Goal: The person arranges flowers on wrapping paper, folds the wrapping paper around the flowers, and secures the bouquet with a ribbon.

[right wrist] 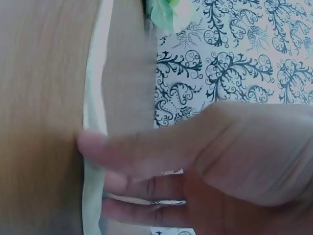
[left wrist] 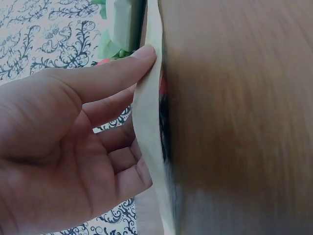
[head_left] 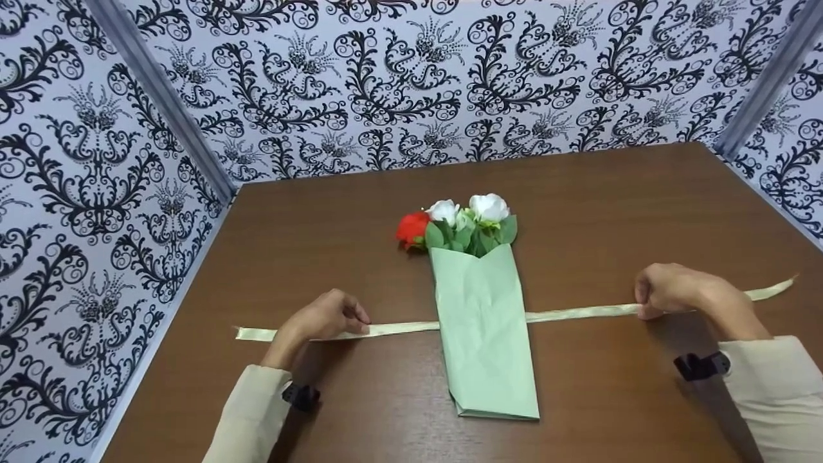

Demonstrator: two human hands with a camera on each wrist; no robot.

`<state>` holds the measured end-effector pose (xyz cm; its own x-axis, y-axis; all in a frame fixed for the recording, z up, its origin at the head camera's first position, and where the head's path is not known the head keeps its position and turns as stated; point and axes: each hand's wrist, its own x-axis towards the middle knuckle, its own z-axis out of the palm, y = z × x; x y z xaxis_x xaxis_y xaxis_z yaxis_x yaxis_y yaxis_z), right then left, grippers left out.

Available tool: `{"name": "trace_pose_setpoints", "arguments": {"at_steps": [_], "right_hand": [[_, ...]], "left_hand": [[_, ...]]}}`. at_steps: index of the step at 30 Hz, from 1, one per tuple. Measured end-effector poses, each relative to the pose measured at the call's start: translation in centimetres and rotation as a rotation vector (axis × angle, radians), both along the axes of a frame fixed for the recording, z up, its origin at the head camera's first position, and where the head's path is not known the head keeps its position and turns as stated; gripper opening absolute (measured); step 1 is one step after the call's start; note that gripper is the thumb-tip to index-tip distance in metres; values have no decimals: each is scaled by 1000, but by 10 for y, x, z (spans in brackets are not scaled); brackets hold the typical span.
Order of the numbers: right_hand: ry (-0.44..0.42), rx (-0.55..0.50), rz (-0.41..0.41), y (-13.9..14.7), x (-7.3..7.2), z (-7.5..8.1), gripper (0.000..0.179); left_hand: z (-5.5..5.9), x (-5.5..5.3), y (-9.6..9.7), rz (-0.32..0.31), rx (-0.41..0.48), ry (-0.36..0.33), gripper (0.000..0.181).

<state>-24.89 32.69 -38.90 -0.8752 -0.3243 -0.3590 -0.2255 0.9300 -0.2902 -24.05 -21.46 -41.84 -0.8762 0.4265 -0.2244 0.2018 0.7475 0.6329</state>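
Note:
A bouquet in a light green paper wrap (head_left: 485,334) lies on the brown table, its red flower (head_left: 413,228) and white flowers (head_left: 490,207) pointing to the far side. Beneath the wrap passes a pale cream ribbon (head_left: 578,313), stretched out to both sides. To the left of the bouquet, my left hand (head_left: 328,315) pinches the ribbon between thumb and fingers; the left wrist view shows the thumb (left wrist: 145,53) on it. On the other side my right hand (head_left: 672,289) pinches the ribbon too, its thumb (right wrist: 93,147) pressing the band in the right wrist view. The ribbon's middle is hidden under the wrap.
The brown table (head_left: 360,399) reaches back to a white wall (head_left: 398,83) with black scroll patterns. Patterned panels also stand at the left and right sides. Both ribbon ends lie beyond my hands. A dark wrist camera (head_left: 301,397) sits at the left cuff.

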Motion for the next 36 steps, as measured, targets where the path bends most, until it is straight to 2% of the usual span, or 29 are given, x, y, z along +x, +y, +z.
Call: {"name": "trace_pose_setpoints", "arguments": {"at_steps": [4,11,14,17,20,24,26,28,30,33,36], "right_hand": [[-11,-53,40,-11,-1,-2,30],[-77,-132,96,-21,0,-3,16],[-58,-124,98,-19,2,1,15],[-25,-120,87,-18,4,8,15],[2,-122,68,-20,5,16,13],[26,-90,59,-25,8,28,13],[34,-61,68,-30,11,33,13],[54,-37,91,-36,14,37,7],[81,-36,102,-43,17,41,7],[136,-51,111,-55,19,46,11],[161,-70,117,-67,19,51,5]], "left_hand": [[2,-2,4,0,-4,14,6],[3,-1,7,34,11,39,14],[5,0,8,59,48,13,19],[8,1,10,71,114,-48,22],[12,2,13,47,175,-94,22],[20,4,19,-73,208,-90,21],[24,6,24,-141,217,-83,21],[28,7,29,-182,224,-76,21],[33,7,36,-198,243,-71,18],[40,7,46,-166,286,-71,13],[45,5,57,-146,323,-56,9]]}}
